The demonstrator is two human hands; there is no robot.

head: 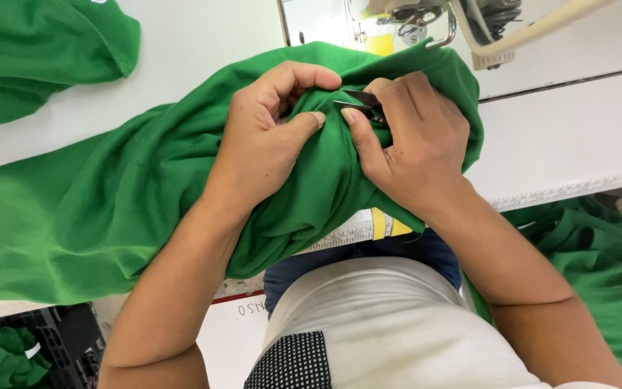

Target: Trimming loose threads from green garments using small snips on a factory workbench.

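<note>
1. We see the left hand (264, 137) curled over a bunched fold of the green cloth (109, 209), with thumb and forefinger pinching a small ridge of it; the wrist bends down from a bare forearm.
2. The right hand (415, 144) lies just beside it, fingers closed around small dark snips (360, 103). The thumb points toward the left thumb, and the metal tips rest on the pinched ridge.
3. The snips are mostly hidden in the palm, so we cannot tell if the blades are apart.
4. The cloth is a soft knit with a fine ribbed surface, strong green, full of deep folds. It lies on the white table (570, 137), spreads far to the left and hangs over the near edge onto the person's lap.
5. A second green piece (37, 50) lies at the far left corner, apart from the first one.
6. More green cloth (606, 266) is heaped low on the right, below the table.
7. Behind the hands stands a cream sewing machine (484, 29), hard and glossy.
8. A yellow measuring strip (383, 225) shows under the cloth at the table edge.
</note>
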